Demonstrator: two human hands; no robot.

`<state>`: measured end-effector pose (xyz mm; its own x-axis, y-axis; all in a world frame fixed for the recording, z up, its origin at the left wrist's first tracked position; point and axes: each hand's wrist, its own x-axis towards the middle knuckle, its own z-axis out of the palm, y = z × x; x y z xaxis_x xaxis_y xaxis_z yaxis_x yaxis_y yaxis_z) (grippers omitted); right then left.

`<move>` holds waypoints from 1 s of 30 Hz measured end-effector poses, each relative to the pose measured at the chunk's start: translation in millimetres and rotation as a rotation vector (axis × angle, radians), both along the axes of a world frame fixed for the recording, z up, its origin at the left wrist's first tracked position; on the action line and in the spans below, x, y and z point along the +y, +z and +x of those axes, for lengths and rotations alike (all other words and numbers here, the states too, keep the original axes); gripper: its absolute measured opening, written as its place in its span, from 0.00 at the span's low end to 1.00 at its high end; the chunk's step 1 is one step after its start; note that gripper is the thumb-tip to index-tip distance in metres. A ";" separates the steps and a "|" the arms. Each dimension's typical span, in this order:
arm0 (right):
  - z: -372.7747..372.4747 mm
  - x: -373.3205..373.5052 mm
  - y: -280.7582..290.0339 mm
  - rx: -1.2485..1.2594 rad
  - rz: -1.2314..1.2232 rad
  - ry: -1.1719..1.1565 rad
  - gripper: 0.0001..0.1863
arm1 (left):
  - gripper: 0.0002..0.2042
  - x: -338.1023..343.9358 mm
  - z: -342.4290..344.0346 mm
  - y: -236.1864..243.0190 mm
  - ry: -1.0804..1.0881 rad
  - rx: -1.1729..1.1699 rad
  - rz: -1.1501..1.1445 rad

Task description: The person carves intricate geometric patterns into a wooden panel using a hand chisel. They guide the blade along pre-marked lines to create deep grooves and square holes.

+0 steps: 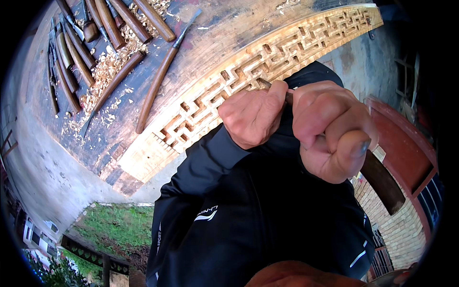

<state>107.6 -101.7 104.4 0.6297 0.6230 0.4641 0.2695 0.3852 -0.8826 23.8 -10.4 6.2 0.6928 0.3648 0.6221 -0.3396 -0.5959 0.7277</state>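
Fretwork-carved wooden board (244, 79) along near edge of table (215, 50), open room beyond, right hand (334, 129) wrapping dark-handled chisel (382, 184), left hand (252, 116) pinching its shaft (289, 98)

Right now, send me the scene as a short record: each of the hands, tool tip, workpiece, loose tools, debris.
Left hand: closed near the tool's front end
Right hand: wrapped around the brown-handled tool
Tool tip: pointing at the carving; contact unclear
Workpiece: long curved wooden panel, carved with an angular lattice
Loose tools: many, on the wooden table, left of the panel
Debris: pale shavings among them
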 end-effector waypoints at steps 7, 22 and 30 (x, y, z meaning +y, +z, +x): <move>-5.2 -7.8 -8.4 -0.248 0.119 0.071 0.27 | 0.14 7.1 -6.1 -1.0 -0.091 -0.031 0.094; -65.9 -15.1 -4.2 -0.341 0.024 -0.243 0.31 | 0.16 9.1 -14.3 -5.4 -0.215 -0.089 0.150; -52.0 -14.6 -5.2 -0.377 0.029 -0.174 0.31 | 0.14 6.7 -16.4 -5.2 -0.166 -0.032 0.138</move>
